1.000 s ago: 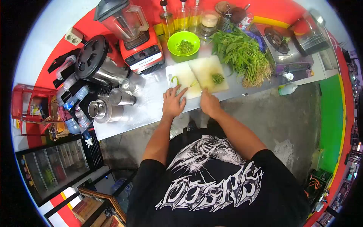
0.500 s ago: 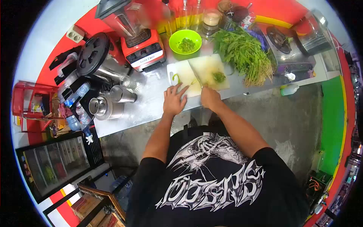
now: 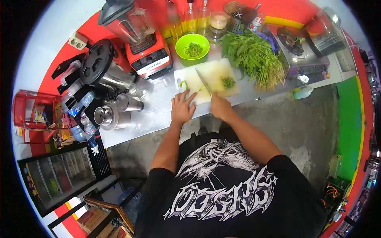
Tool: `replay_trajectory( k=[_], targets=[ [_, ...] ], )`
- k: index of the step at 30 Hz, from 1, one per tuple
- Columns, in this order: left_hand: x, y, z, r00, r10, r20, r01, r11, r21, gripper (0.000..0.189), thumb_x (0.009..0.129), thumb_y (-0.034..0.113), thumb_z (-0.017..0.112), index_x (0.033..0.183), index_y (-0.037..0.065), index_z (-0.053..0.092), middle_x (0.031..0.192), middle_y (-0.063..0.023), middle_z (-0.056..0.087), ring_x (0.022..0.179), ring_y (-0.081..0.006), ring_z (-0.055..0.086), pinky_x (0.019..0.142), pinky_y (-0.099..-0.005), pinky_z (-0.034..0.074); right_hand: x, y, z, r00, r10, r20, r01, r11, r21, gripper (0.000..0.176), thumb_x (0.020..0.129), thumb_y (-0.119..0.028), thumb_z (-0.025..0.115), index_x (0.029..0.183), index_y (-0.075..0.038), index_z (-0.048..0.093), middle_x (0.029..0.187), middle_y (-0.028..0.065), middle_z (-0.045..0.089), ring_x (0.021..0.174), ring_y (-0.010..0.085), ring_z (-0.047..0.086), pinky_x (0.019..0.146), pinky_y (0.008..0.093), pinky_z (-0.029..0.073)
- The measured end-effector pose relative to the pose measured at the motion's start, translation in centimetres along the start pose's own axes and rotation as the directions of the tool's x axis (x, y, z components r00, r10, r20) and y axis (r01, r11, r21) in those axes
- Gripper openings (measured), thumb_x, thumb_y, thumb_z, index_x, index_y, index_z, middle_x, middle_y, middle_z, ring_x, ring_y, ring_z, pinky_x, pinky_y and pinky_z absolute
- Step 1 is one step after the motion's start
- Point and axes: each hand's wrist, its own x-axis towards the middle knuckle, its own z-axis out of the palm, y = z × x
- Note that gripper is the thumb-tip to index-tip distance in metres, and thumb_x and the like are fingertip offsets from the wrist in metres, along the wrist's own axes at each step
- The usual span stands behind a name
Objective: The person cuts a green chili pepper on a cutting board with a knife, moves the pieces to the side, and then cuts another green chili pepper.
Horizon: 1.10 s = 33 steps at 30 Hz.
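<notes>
My right hand (image 3: 221,106) is closed around the handle of a knife (image 3: 203,81), whose blade points away from me across the white cutting board (image 3: 189,73). My left hand (image 3: 182,108) lies at the board's near edge with fingers apart, the fingertips close to a small green stem piece (image 3: 201,89). Farther left on the board is a curled green strip (image 3: 183,84). To the right of the blade sits a small heap of chopped greens (image 3: 228,82). Behind the board, a lime-green bowl (image 3: 192,60) contains more chopped greens (image 3: 193,50).
A large bunch of leafy greens (image 3: 254,59) lies right of the board, beside a gas stove (image 3: 307,61). A red blender (image 3: 149,59) stands at back left. Metal cups (image 3: 127,104) and a steel container (image 3: 113,75) are on the left. Glass bottles (image 3: 191,20) line the back.
The whole view has shifted slightly. Both hands and the knife keep nearly the same place at the board, with only a slight movement.
</notes>
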Motion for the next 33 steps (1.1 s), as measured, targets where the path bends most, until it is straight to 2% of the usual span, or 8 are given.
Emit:
replay_trajectory(
  k=[3,6,8,12,14,22,27,33],
  targets=[
    [0.0,0.1,-0.2,1.000,-0.011,0.011,0.011,1.000,-0.013,0.050,0.092,0.031,0.060,0.142,0.029,0.060,0.148,-0.0057,0.051,0.129,-0.0331,0.044,0.108,-0.0449,0.035,-1.3,0.1,0.8,1.000,0.031,-0.006,-0.031,0.994,-0.107,0.031,0.092,-0.009,0.051,0.118,0.010,0.051,0.091,0.0305,0.070,0.090,0.0460,0.071,0.082,0.0536,0.056],
    [0.0,0.0,-0.2,1.000,0.000,0.006,0.000,1.000,0.007,0.050,0.092,0.031,0.060,0.143,0.029,0.060,0.149,-0.0053,0.051,0.129,-0.0330,0.044,0.107,-0.0446,0.035,-0.2,0.1,-0.1,1.000,0.003,0.013,-0.002,1.000,-0.014,0.030,0.094,-0.010,0.051,0.117,0.008,0.052,0.092,0.0301,0.071,0.091,0.0449,0.071,0.082,0.0528,0.056],
    [0.0,0.2,-0.2,1.000,0.001,0.008,-0.001,1.000,-0.013,0.050,0.092,0.030,0.061,0.141,0.027,0.061,0.148,-0.0061,0.052,0.129,-0.0337,0.044,0.108,-0.0454,0.035,1.6,0.5,0.2,1.000,-0.017,-0.024,0.015,0.997,-0.075,0.026,0.096,-0.012,0.048,0.114,0.006,0.054,0.093,0.0296,0.071,0.091,0.0435,0.072,0.081,0.0523,0.056],
    [0.0,0.1,-0.2,1.000,-0.003,-0.014,0.002,0.998,-0.058,0.049,0.091,0.028,0.062,0.139,0.025,0.063,0.146,-0.0071,0.053,0.128,-0.0340,0.045,0.108,-0.0462,0.035,0.8,-0.3,-0.8,0.995,-0.059,0.085,0.073,0.982,-0.173,0.023,0.096,-0.012,0.048,0.111,0.004,0.055,0.094,0.0303,0.071,0.091,0.0431,0.072,0.081,0.0515,0.057],
    [0.0,0.2,-0.3,0.999,0.002,-0.032,-0.004,0.999,-0.043,0.049,0.090,0.028,0.063,0.139,0.025,0.063,0.146,-0.0074,0.053,0.127,-0.0339,0.046,0.106,-0.0466,0.036,-0.1,-0.2,0.3,0.998,0.044,0.053,-0.037,0.992,-0.120,0.022,0.095,-0.011,0.049,0.110,0.004,0.055,0.095,0.0311,0.071,0.089,0.0437,0.072,0.080,0.0511,0.057],
    [-0.2,0.2,-0.2,1.000,-0.005,0.001,0.005,1.000,-0.011,0.049,0.092,0.030,0.062,0.141,0.028,0.061,0.148,-0.0052,0.051,0.130,-0.0323,0.045,0.106,-0.0464,0.036,2.1,-0.2,-1.2,0.996,-0.086,-0.017,0.083,0.985,-0.149,0.018,0.096,-0.010,0.047,0.104,0.003,0.058,0.093,0.0275,0.072,0.088,0.0424,0.073,0.077,0.0527,0.057],
    [-0.2,0.1,0.0,1.000,-0.014,-0.008,0.014,1.000,0.001,0.048,0.092,0.031,0.061,0.141,0.031,0.061,0.149,-0.0039,0.050,0.129,-0.0317,0.045,0.107,-0.0459,0.036,0.0,0.3,0.9,1.000,-0.005,-0.014,0.003,0.991,-0.134,0.020,0.096,-0.010,0.047,0.109,0.004,0.054,0.090,0.0264,0.072,0.088,0.0424,0.073,0.077,0.0517,0.057],
    [-0.3,0.3,-0.2,1.000,-0.023,-0.004,0.023,1.000,0.011,0.049,0.092,0.030,0.062,0.141,0.031,0.061,0.149,-0.0038,0.051,0.128,-0.0312,0.046,0.106,-0.0458,0.037,2.5,-0.2,-0.3,0.996,-0.090,0.007,0.090,0.982,-0.165,0.022,0.095,-0.009,0.050,0.112,0.005,0.054,0.093,0.0251,0.073,0.090,0.0395,0.073,0.077,0.0503,0.058]
  ],
)
